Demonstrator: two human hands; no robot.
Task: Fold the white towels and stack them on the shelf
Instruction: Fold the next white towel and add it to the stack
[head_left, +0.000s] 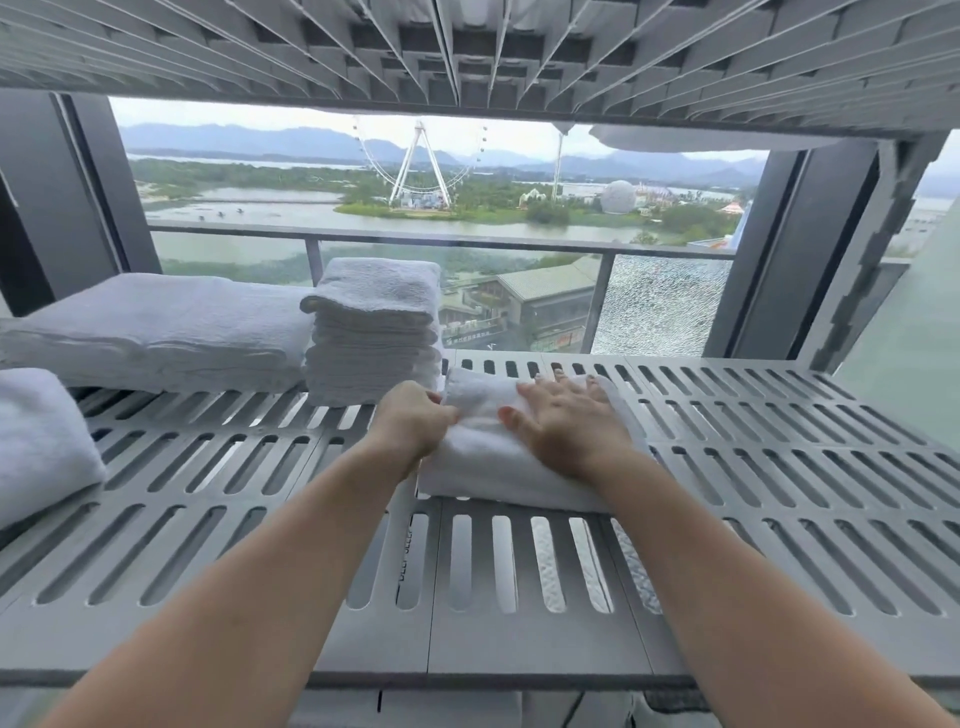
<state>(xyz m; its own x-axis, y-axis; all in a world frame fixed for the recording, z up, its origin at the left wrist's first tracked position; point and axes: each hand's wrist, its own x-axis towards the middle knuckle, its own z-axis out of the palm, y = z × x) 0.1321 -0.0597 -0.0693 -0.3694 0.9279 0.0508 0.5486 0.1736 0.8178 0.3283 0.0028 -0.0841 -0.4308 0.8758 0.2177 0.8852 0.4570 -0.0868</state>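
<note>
A folded white towel (483, 457) lies on the grey slotted shelf (779, 441), right of centre. My left hand (410, 426) grips the towel's left edge with curled fingers. My right hand (563, 423) lies flat on top of it, fingers spread and straight. Just behind, to the left, stands a tall stack of small folded white towels (374, 327), close to the towel under my hands.
A broad pile of large folded towels (156, 332) fills the shelf's back left, and another folded towel (36, 441) sits at the left edge. An upper slotted shelf (467, 47) hangs overhead. Behind are a window and a balcony railing (467, 239).
</note>
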